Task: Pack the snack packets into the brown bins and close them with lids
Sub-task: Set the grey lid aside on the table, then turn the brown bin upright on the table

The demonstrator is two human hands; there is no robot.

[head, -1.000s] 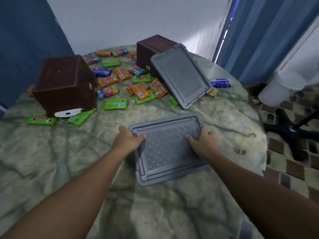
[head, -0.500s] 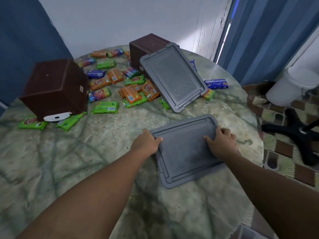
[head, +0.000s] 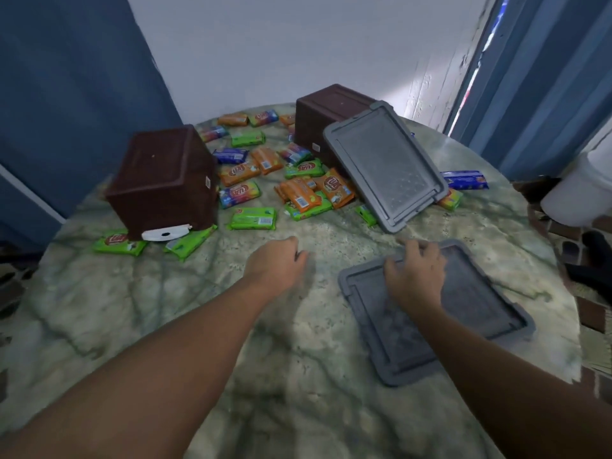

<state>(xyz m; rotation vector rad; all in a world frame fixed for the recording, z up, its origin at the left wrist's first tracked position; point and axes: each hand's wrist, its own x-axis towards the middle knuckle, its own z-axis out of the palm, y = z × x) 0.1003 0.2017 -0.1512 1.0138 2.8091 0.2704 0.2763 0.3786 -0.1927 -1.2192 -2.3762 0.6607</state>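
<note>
Two brown bins lie overturned on the marble table: one at the left (head: 165, 183), propped on green snack packets (head: 119, 242), and one at the back (head: 326, 115). A grey lid (head: 384, 167) leans against the back bin. Several orange, green and blue snack packets (head: 299, 197) are scattered between the bins. A second grey lid (head: 470, 306) lies flat near the table's right edge. My right hand (head: 415, 276) rests on it, fingers curled over its far edge. My left hand (head: 275, 265) hovers over bare table left of that lid, loosely curled and holding nothing.
The round table's edge (head: 559, 326) runs close to the flat lid on the right. Beyond it stand a white bucket (head: 579, 193) and a black chair base (head: 592, 260) on tiled floor. Blue curtains hang at left and right. A blue packet (head: 465, 179) lies by the leaning lid.
The flat lid has slid to the right, toward the table's edge. My left hand has let go of it and moved away to the left; my right hand has shifted onto its far edge.
</note>
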